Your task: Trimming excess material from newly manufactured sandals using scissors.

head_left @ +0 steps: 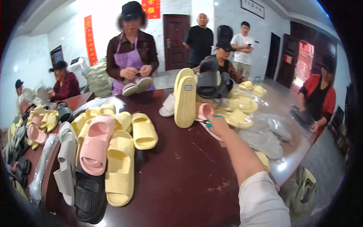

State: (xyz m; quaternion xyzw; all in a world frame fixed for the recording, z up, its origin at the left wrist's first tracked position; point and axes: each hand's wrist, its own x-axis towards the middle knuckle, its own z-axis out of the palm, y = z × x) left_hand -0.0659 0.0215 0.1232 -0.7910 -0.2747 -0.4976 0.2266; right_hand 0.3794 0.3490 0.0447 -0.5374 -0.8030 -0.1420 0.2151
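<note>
Right hand: the right hand (216,123) is reaching out over the dark red-brown surface (181,178), its grip closing on small green-handled scissors (208,122) and pressing against a pink slipper (206,117).
Left hand: not showing anywhere in the view.
Pink slipper: lying near the middle of the surface, just beside an upright yellow slipper (185,97) that is showing its ribbed sole.
Grip detail: fingers are curling around the scissors; whether they are also pinching the slipper's edge is hard to tell from this angle.
Risk: the scissor tips could be nicking the soft foam if the hand slips; the upright yellow slipper seems to be balancing on its end and could topple at a nudge.
Materials: the slippers look like moulded foam, matte, thick-soled, rounded; the surface is glossy and scuffed.
Nearby: a pile of yellow, pink and black slippers (109,151) is lying well to the left; bagged grey slippers (264,140) are lying to the right in crinkled clear plastic.
</note>
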